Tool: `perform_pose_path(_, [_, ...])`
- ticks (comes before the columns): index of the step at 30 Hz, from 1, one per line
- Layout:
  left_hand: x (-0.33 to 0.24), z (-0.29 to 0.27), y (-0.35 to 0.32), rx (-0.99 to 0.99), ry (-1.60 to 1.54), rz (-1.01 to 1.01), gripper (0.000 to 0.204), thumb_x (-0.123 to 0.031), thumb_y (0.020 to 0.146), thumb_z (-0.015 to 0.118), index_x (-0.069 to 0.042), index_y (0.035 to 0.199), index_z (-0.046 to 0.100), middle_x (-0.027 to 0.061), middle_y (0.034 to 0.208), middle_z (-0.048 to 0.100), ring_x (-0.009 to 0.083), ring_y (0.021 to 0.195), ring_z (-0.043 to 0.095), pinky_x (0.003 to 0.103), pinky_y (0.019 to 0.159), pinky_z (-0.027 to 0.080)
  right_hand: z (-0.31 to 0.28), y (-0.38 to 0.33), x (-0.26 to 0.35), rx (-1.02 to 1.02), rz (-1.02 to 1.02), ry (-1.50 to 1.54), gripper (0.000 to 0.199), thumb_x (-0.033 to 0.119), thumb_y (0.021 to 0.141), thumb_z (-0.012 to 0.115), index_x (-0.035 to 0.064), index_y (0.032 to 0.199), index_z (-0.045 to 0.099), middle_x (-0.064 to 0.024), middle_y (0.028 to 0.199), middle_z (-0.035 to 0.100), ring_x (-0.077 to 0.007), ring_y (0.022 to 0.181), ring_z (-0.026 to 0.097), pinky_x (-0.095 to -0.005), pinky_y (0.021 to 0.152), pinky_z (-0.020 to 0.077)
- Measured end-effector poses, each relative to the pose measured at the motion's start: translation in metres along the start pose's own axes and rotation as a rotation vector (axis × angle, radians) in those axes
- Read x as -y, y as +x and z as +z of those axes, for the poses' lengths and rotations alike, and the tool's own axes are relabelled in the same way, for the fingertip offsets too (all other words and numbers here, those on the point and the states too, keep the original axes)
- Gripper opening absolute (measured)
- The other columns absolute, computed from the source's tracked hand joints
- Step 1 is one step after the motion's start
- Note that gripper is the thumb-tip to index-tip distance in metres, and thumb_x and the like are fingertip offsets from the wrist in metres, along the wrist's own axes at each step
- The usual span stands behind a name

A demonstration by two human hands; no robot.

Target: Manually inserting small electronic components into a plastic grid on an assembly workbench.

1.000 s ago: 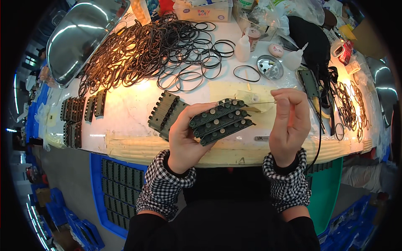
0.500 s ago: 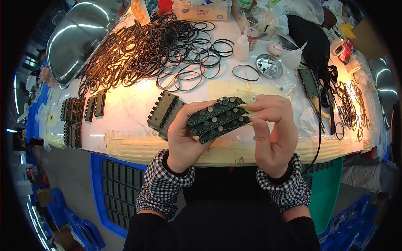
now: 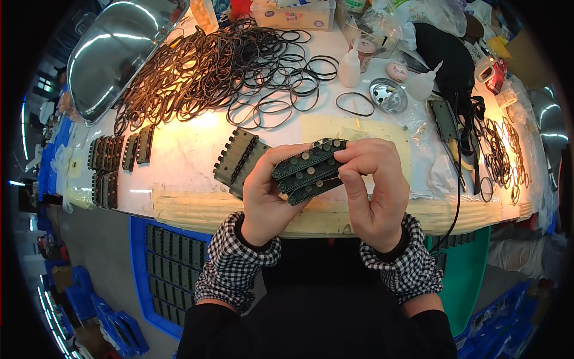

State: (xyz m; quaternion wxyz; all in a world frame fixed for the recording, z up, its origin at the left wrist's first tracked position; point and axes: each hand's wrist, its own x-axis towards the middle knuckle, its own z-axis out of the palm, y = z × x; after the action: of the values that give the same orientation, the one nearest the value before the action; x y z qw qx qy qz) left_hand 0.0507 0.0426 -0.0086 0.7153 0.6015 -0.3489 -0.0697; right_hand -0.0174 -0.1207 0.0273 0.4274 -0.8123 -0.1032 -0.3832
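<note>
Your left hand (image 3: 266, 194) and right hand (image 3: 373, 191) both have their fingers clenched around a stack of dark green, stud-dotted rigid strips (image 3: 309, 170). It looks light, stiff and prone to sliding apart, so pinch the ends between your fingers.

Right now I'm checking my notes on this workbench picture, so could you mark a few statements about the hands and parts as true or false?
1. Both hands hold one bundle of green strips. True: the left hand and the right hand grip the stack of green strips from either side.
2. The stack rests flat on the table. False: it is held up, above the table's near edge.
3. A heap of black rubber rings lies at the far side. True: the black rings spread out beside a metal bowl.
4. The blue tray below the table holds rings. False: the blue tray holds rows of dark strips.
5. Two white squeeze bottles stand on the table. True: one, another.
</note>
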Motion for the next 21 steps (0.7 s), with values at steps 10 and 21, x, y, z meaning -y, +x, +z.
perform_pose_path(10, [0.001, 0.000, 0.000, -0.007, -0.017, 0.013, 0.052, 0.010, 0.077, 0.072, 0.002, 0.124, 0.052, 0.0113, 0.118, 0.059, 0.0170, 0.110, 0.060, 0.029, 0.094, 0.051, -0.040, 0.011, -0.027, -0.161, 0.008, -0.460, 0.007, 0.003, 0.085, 0.066, 0.0019, 0.086, 0.058, -0.0094, 0.090, 0.063, -0.0265, 0.085, 0.057, -0.0366, 0.076, 0.0438])
perform_pose_path(21, [-0.001, 0.001, 0.000, 0.177, -0.022, 0.004, 0.053, 0.006, 0.076, 0.075, 0.001, 0.124, 0.053, 0.0120, 0.121, 0.058, 0.0173, 0.110, 0.061, 0.029, 0.094, 0.051, -0.037, 0.014, 0.000, -0.141, -0.030, -0.316, 0.010, 0.002, 0.082, 0.069, 0.0019, 0.087, 0.060, -0.0084, 0.086, 0.063, -0.0251, 0.078, 0.058, -0.0336, 0.071, 0.0454])
